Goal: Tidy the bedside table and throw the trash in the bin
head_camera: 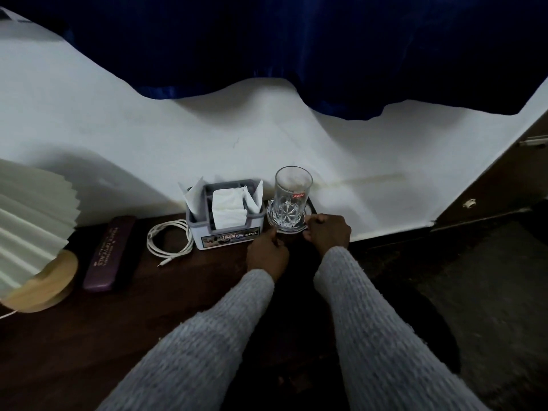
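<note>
Bedside table (pixel 184 295), dark wood, carries everything in play, and the step in hand looks like squaring up the glass tumbler (pixel 292 200) on its clear coaster (pixel 308 216) at the far right corner. Left hand (pixel 267 255) has its fingers curled in, tips touching the coaster's near edge; right hand (pixel 327 234) mirrors it on the other side, fingers bent and apparently nipping the rim. Whether either truly grips or only nudges, I cannot tell. The tumbler stands upright between and just beyond both hands, empty as far as the view shows.

To do this well, I would slide the coaster flat with even pressure from both sides, keeping it low so the tall glass does not rock or tip toward the wall. Just to the left of the left hand sits the grey tissue organiser (pixel 226 216), nearly touching the coaster, so any push leftward should be slight. Further left lie the coiled white cable (pixel 169 240), the purple spectacle case (pixel 109 253) and the pleated lamp (pixel 32 229), well clear of this move.
</note>
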